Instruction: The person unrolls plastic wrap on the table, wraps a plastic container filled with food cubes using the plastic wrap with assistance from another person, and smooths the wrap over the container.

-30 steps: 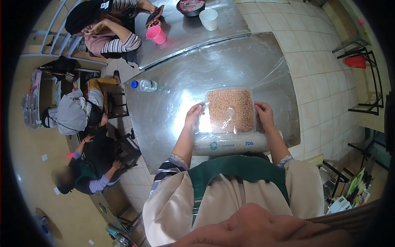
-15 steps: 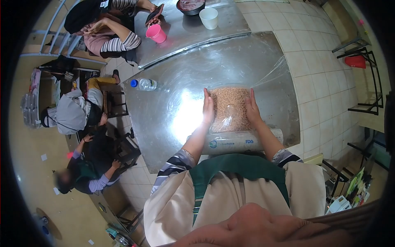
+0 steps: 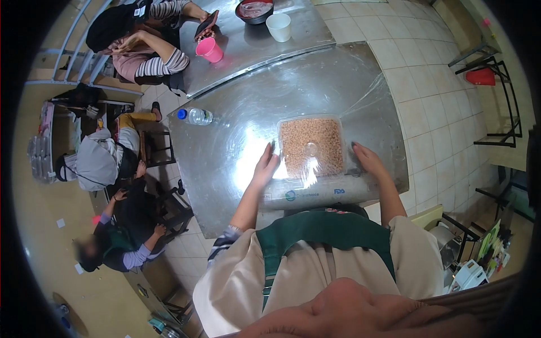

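Note:
A clear, flat pack of small tan pieces (image 3: 311,147) lies on the metal table (image 3: 225,169), its near edge over a plastic roll with printed lettering (image 3: 315,194). My left hand (image 3: 265,164) is beside the pack's left edge, fingers apart and holding nothing. On the other side, my right hand (image 3: 369,160) is a little away from the pack's right edge, open and empty. Neither hand appears to touch the pack.
A water bottle with a blue cap (image 3: 195,116) lies at the table's left. On the far table are a pink cup (image 3: 209,50), a white cup (image 3: 279,28) and a dark bowl (image 3: 255,11). Several people sit to the left.
Both hands were pressed against the pack's sides half a second ago. They have moved outward and let go, and the pack now looks wider and flatter.

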Demonstrator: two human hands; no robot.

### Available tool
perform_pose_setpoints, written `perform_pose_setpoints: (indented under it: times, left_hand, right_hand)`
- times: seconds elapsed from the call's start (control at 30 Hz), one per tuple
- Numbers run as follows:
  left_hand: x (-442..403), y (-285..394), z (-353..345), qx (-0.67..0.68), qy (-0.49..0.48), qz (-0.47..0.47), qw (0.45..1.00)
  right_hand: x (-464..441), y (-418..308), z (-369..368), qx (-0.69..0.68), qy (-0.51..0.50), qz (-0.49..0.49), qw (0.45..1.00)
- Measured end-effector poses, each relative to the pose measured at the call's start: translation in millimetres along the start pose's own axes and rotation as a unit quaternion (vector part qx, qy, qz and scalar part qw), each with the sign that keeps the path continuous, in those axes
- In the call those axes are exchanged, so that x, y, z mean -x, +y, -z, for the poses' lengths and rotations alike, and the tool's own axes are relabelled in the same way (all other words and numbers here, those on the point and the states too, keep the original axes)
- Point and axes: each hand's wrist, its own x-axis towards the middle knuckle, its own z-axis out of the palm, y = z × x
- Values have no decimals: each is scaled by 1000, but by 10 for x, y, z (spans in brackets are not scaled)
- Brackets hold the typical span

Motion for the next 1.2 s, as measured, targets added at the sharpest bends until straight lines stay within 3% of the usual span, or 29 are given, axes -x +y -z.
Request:
perform_pose_setpoints:
  times: [0.07,0.1,0.17,0.2,0.27,0.33,0.37,0.4,0.43,0.57,0.6,0.67,0.73,0.8,0.87,0.97,1.0,1.07,1.2]
  left_hand:
    - [310,38,190,-18,-26,51,998]
    - [422,-84,315,-18,-28,50,998]
    - [632,-340,472,-26,-38,23,999]
    - [759,-421,468,-26,-39,21,999]
    - [1009,-429,398,72,58,1,996]
    - [1144,-588,360,98,62,20,993]
    - [1192,-654,349,98,29,87,991]
    - [1234,-719,332,97,-3,155,983]
    - [1270,-734,256,114,32,94,989]
    - [1203,-691,239,88,43,70,993]
    - [1173,-672,227,63,71,122,988]
    - [1156,-656,222,35,96,168,981]
    - [1159,-660,231,-16,92,223,970]
    - [1113,-821,299,-59,100,183,976]
    - [1043,-705,320,-26,23,239,971]
    - [1071,-201,263,-15,23,308,951]
    - [1016,-307,307,-16,22,307,951]
    - [864,-533,443,-51,-6,341,939]
    - [849,-494,529,-77,-19,327,942]
  right_hand:
    - [285,85,206,-17,-13,-92,996]
    - [410,196,256,-17,-10,-92,996]
    - [678,391,312,-164,25,-141,976]
    - [776,461,267,-163,27,-140,976]
    - [934,607,118,-311,106,-133,935]
    - [1106,689,-7,-320,127,-93,934]
    - [1171,718,-60,-327,144,-54,932]
    - [1226,766,-95,-329,145,-52,932]
    - [1283,792,-105,-318,121,-54,939]
    - [1263,771,-105,-286,128,-54,948]
    - [1216,754,-106,-286,131,-53,948]
    - [1098,704,-124,-244,179,-164,939]
    - [1094,626,-133,-253,198,-160,933]
    - [1157,523,-137,-260,216,-160,928]
    - [1256,417,-119,-275,226,-73,932]
    - [1191,606,-224,-154,248,7,956]
    - [1184,651,-236,-156,250,7,956]
    - [1174,589,-257,-161,236,-74,955]
    - [1313,394,-209,-178,207,-121,954]
